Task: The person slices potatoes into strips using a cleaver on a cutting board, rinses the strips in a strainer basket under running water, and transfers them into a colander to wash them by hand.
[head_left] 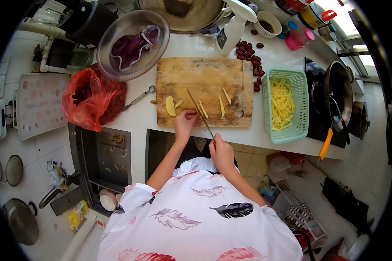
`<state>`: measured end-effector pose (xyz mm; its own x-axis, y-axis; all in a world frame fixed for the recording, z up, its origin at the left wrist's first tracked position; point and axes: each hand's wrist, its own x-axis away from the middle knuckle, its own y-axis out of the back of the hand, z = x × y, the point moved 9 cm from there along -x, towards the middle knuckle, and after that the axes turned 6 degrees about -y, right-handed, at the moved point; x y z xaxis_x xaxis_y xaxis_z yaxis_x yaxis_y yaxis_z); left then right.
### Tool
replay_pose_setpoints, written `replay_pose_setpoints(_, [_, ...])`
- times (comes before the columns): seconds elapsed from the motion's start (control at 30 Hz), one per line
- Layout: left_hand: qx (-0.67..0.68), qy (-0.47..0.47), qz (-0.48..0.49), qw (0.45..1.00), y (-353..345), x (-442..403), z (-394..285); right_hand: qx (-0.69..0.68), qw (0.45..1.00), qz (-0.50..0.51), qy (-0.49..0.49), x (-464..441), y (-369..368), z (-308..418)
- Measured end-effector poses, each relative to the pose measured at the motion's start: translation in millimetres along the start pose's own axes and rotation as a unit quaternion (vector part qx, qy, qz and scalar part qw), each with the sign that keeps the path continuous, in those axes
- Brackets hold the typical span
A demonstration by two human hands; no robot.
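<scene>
My right hand [221,154] grips the handle of a kitchen knife [199,111], its blade slanting up and left over the wooden cutting board [204,71]. Beside the blade, my left hand [186,124] has its fingers bent together at a potato piece, mostly hidden by fingers and blade. A thicker potato chunk [170,106] lies left of these fingers, with a thin sliver by it. Right of the knife are some potato strips [222,107], and one lies close along the blade.
A green basket [308,108] of cut potato strips stands right of the board, before a wok [337,87]. Red dates [250,54] and a spray bottle [231,32] are behind. Left are a red plastic bag [80,108], a peeler [139,98], a bowl with purple cloth [161,48] and the sink [102,150].
</scene>
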<state>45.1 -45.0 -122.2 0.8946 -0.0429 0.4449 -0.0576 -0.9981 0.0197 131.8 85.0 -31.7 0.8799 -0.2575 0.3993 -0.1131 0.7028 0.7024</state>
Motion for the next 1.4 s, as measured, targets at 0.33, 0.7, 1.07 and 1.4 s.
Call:
replay_pose_setpoints(0.33, [-0.031, -0.004, 0.018, 0.999, -2.9, -0.8, -7.6, 0.020, 1.000, -0.021, -0.008, 1.3, -1.8, 3.5])
replay_pose_setpoints(0.7, [-0.096, -0.014, 0.047, 0.994, -4.6, -9.5, -2.4, -0.035, 0.999, -0.018, 0.009, -30.1, -11.9, -4.1])
replay_pose_setpoints(1.07, [-0.172, -0.014, 0.045, 0.984, -6.0, -1.9, -30.0, -0.262, 0.959, -0.003, -0.107, -29.1, 36.3, -49.6])
replay_pose_setpoints(1.4, [-0.239, -0.073, 0.075, 0.965, -8.9, -13.1, -30.2, -0.558, 0.785, 0.145, -0.228, -19.0, 28.4, -65.2])
